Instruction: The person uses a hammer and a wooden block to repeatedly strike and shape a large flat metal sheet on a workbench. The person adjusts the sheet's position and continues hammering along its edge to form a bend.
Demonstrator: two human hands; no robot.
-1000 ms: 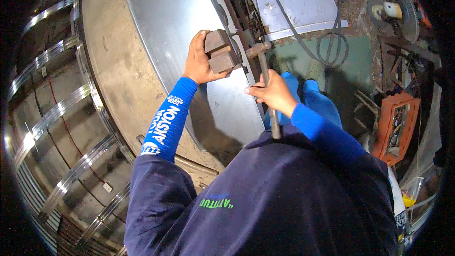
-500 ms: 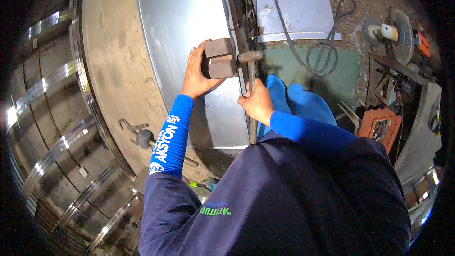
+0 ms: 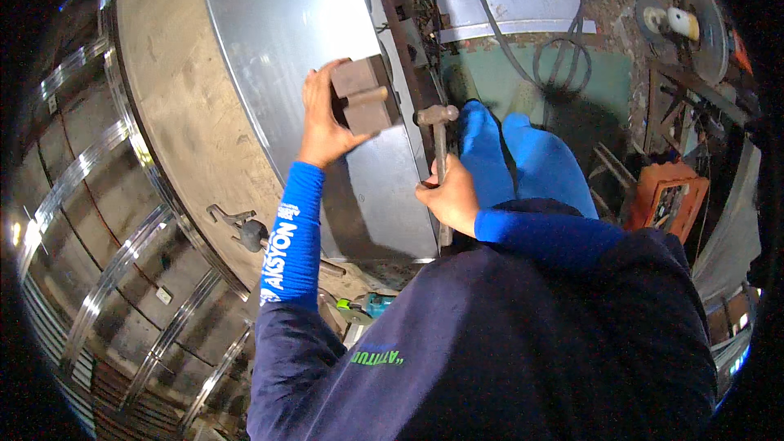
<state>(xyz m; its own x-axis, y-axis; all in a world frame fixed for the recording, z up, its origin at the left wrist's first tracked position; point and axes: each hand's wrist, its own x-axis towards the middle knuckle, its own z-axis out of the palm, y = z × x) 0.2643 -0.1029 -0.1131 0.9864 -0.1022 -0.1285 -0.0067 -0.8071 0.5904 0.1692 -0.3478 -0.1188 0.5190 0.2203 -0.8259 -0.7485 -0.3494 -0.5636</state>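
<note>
in the head view, the block [image 3: 367,117] is gripped by the left hand [image 3: 321,118] over the sheet [image 3: 278,41], the hammer [image 3: 441,144] by the right hand [image 3: 453,196]; the left hand could be struck through a misaimed blow, or the block dropped through a loosened hold. white lettering [image 3: 279,257] is borne by the left sleeve [image 3: 304,196], green lettering [image 3: 377,357] by the shirt [image 3: 506,351].

Dk navy shirt [image 3: 490,343], blu sleeves [image 3: 306,196]

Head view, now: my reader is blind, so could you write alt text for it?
A person's left grip holds a brown block over a shiny metal sheet, while the right grip holds a hammer beside the sheet's right edge. A tan surface shows at left; a dark cable loops at upper right.
</note>
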